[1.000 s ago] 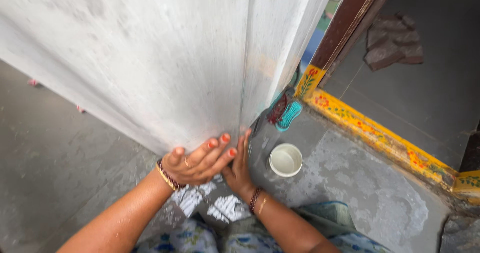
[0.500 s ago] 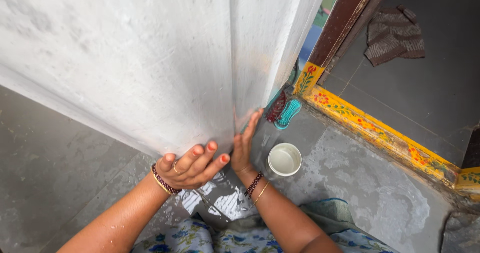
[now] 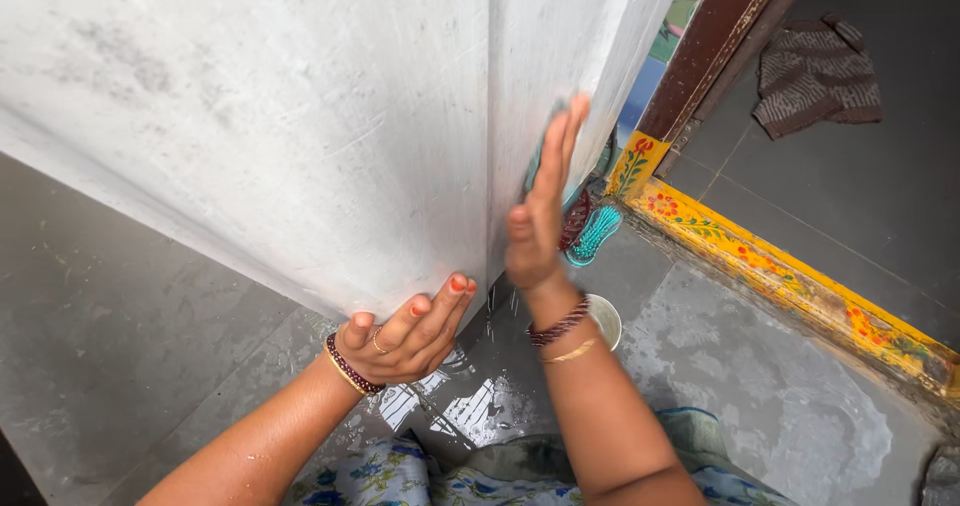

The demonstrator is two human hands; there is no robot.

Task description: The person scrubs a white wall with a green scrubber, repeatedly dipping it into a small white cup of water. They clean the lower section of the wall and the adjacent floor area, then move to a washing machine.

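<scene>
A wet grey stone floor (image 3: pixel 760 386) runs up to a yellow threshold painted with red flowers (image 3: pixel 770 266), and a whitewashed square pillar (image 3: pixel 330 116) rises from it at the centre. The left hand (image 3: pixel 405 341) rests low against the pillar's near face beside the corner edge, fingers loosely curled and holding nothing. The right hand (image 3: pixel 540 216) lies flat on the adjoining face, fingers straight and together, with a bit of teal material just showing under the palm; whether it grips that I cannot tell. A second ago this hand was down at the pillar's foot; it has since slid well up the face, so the rubbing stroke now reaches higher. A small white round bowl (image 3: pixel 605 316) sits on the floor, partly hidden behind the right wrist. A teal bristled scrub brush (image 3: pixel 595 234) lies near the threshold, and a brown striped cloth (image 3: pixel 815 71) lies beyond it.
</scene>
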